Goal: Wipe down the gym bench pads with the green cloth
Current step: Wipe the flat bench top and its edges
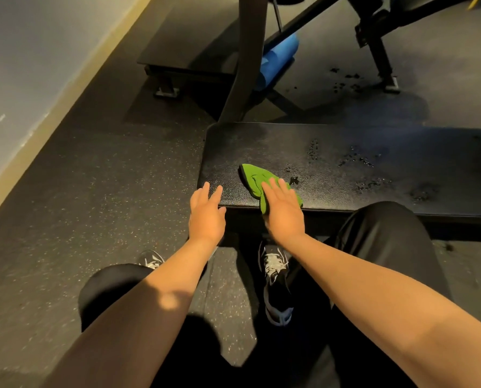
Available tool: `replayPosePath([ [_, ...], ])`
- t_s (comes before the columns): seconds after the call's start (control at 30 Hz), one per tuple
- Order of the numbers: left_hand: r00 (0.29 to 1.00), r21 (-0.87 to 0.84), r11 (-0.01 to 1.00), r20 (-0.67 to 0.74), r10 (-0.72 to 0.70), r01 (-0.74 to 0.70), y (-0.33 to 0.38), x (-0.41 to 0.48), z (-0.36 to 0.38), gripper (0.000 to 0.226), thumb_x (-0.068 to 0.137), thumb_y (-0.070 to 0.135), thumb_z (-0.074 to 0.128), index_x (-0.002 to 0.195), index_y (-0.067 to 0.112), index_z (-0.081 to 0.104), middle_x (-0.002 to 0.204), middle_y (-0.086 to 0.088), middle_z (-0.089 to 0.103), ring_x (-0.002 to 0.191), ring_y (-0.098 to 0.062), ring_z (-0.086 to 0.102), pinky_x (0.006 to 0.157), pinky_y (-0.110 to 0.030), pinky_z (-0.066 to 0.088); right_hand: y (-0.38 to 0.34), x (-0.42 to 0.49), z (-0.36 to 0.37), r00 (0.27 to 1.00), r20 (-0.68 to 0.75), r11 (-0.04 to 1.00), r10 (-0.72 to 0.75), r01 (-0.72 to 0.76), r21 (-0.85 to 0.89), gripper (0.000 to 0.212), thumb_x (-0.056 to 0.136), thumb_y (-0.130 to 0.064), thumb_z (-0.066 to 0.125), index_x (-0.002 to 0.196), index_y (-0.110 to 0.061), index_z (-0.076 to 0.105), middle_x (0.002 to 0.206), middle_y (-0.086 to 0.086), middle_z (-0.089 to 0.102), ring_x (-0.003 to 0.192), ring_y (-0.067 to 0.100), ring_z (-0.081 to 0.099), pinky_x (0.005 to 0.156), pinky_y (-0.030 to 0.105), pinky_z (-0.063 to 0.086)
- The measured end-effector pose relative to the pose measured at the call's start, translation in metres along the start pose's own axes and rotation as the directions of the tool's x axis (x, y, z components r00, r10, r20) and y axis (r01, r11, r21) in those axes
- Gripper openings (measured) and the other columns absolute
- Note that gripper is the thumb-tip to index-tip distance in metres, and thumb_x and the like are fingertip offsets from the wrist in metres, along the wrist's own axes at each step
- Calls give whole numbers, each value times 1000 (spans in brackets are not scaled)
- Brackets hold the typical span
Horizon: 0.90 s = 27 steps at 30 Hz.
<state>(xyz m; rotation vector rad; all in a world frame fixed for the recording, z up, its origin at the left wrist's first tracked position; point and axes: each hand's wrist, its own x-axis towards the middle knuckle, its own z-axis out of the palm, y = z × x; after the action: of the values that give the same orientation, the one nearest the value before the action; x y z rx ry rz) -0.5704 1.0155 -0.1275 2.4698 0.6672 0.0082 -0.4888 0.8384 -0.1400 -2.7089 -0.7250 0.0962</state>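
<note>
Starting nearest the person, dark trousers cover two bent knees, with a laced dark shoe (275,278) on the speckled rubber floor (107,177) between them and a second shoe (151,259) peeking out at about 9 o'clock from it. Two bare forearms reach forward toward 12 o'clock.

The left hand (207,212) is spread, fingers straight, its tips at the near left corner of the black padded worktop (373,152); I cannot tell whether they touch it. Just beside it, toward 3 o'clock, the right hand (285,212) lies flat with straight fingers on the green cloth (254,179), pinching nothing.

The cloth sits on the worktop's near edge, not far from its left end. One bunched point of it sticks out past the fingertips toward 11 o'clock, and a fold drapes over the front edge under the palm.

From the cloth toward 2 o'clock, wet droplets (356,161) are scattered over the pad.

Beyond the worktop at 12 o'clock, a dark upright post rises from the floor, and a blue foam roller (278,56) lies against the frame behind it. At 11 o'clock stands a low flat black bench (183,46). At 1 o'clock a slanted black bench leg (382,57) comes down to the floor, with dark wet spots (345,82) nearby. A pale wall (23,51) with a yellowish base strip runs along the 9 to 10 o'clock side.
</note>
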Motion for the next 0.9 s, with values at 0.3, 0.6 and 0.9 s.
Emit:
replayPosePath([
  [0.3,999,-2,999,-12,-43,43,10,3,1,52,102,10,46,153,13,38,166,-11,18,153,-27,5,122,-39,17,-73,22,21,997,45,977,-59,48,207,64,96,-17,54,155,-21,29,164,4,18,153,21,3,121,36,-3],
  [0.6,995,166,982,39,90,-96,39,13,13,57,98,29,54,153,25,39,164,-5,27,147,-31,21,122,-43,18,19,1,-11,997,65,989,-51,41,144,77,92,-34,65,156,-22,24,164,-2,16,152,16,4,124,39,7],
  [0.9,998,71,997,68,15,-20,56,17,16,60,97,40,58,153,31,39,166,2,20,149,-28,15,121,-43,11,68,-3,-34,970,-107,899,217,-155,410,63,95,-4,53,153,-18,32,162,-1,24,152,16,12,122,33,16],
])
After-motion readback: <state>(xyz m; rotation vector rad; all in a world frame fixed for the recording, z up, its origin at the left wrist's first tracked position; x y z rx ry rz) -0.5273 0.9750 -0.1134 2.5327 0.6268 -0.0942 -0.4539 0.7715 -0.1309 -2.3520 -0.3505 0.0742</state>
